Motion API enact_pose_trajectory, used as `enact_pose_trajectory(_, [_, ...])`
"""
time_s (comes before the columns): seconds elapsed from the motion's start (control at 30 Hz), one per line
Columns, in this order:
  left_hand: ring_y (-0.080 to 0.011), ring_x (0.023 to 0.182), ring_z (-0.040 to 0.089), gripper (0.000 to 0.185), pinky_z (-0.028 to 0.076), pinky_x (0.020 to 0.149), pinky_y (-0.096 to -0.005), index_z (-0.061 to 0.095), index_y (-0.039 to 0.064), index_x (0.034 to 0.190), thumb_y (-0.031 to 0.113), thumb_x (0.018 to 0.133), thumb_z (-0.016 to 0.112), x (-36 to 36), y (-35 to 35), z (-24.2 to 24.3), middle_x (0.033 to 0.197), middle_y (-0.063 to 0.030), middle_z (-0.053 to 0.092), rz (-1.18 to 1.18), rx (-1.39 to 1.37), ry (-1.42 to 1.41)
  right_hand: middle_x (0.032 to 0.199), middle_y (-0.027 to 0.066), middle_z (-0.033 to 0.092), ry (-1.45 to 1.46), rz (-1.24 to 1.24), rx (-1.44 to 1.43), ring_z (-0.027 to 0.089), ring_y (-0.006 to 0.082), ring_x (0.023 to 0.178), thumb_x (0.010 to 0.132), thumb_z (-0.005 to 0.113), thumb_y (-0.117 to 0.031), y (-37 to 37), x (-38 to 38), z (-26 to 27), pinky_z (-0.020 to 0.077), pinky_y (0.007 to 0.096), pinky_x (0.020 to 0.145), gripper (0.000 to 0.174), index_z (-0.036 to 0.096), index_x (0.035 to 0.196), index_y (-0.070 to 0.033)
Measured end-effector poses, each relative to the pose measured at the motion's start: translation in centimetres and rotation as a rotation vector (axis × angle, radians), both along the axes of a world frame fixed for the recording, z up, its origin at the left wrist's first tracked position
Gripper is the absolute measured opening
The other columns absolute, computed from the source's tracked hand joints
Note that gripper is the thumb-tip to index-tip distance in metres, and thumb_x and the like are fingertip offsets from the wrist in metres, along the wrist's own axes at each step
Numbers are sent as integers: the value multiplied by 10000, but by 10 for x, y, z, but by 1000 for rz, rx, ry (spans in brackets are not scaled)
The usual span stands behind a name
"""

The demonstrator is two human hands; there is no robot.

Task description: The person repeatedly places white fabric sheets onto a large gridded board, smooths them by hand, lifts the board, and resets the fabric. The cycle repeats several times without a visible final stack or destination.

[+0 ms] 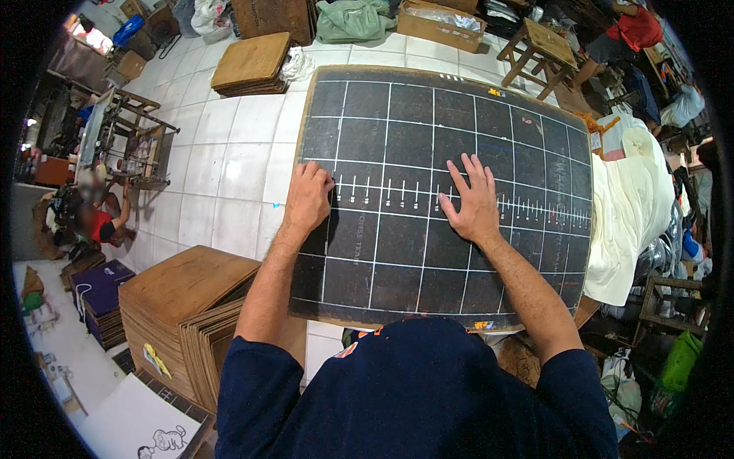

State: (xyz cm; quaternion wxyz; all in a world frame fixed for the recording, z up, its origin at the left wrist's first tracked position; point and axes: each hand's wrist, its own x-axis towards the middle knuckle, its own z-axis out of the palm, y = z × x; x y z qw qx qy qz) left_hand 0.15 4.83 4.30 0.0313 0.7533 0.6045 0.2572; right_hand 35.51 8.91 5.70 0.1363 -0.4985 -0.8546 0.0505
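A black board with a white grid and a numbered scale (401,241) lies before me, its rim worn to brown. My left hand (309,192) rests at the board's left edge, fingers curled down by the end of the scale; whether something is pinched under them cannot be told. My right hand (473,201) lies flat on the board, right of its middle, fingers spread and pointing away from me, with nothing held. Cream fabric (625,229) hangs in folds against the board's right edge.
Stacked brown boards (189,281) stand at the lower left, beside a sheet with a line drawing (137,424). Another board stack (252,57) sits on the tiled floor beyond. A wooden stool (545,46) stands at the upper right. People are at the far left and upper right.
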Motion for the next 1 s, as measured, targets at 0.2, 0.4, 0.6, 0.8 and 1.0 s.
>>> enact_pose_trajectory(0.2, [-129,750,619,74,502,680,-279,639,5,933,45,879,671,-36,-58,-6,834,-59,680,334,-15,-620,1531,187,338,13,-6,6,269,347,1461,906,628,-380,0,0,-1,194,535,1195,648,434,1472,-129])
enact_pose_trajectory(0.4, [-155,856,631,125,507,773,-324,688,32,1024,74,907,681,-71,-116,-18,965,-81,683,743,-49,-532,1528,184,347,-4,-2,39,285,347,1455,894,639,-377,0,-1,-3,207,536,1188,658,439,1469,-129])
enact_pose_trajectory(0.6, [-386,1146,559,430,417,1028,-464,607,58,1314,84,888,661,-23,-143,-31,1278,-204,598,625,-184,-539,1543,182,333,-27,-4,41,260,339,1468,911,625,-388,-1,-2,-5,191,529,1195,643,443,1470,-128])
enact_pose_trajectory(0.8, [-370,1167,532,352,412,1002,-461,695,97,1148,96,798,731,7,-149,4,1273,-150,603,378,-15,-215,1545,176,332,-9,2,45,252,335,1471,913,624,-379,-2,-2,-5,184,525,1198,634,448,1468,-129])
enact_pose_trajectory(1.0, [-301,994,545,206,431,869,-440,710,104,948,70,752,761,28,-136,18,1019,-68,616,253,-66,-126,1541,179,334,-13,9,54,259,345,1465,908,629,-380,-2,-2,-6,190,524,1195,639,449,1467,-126])
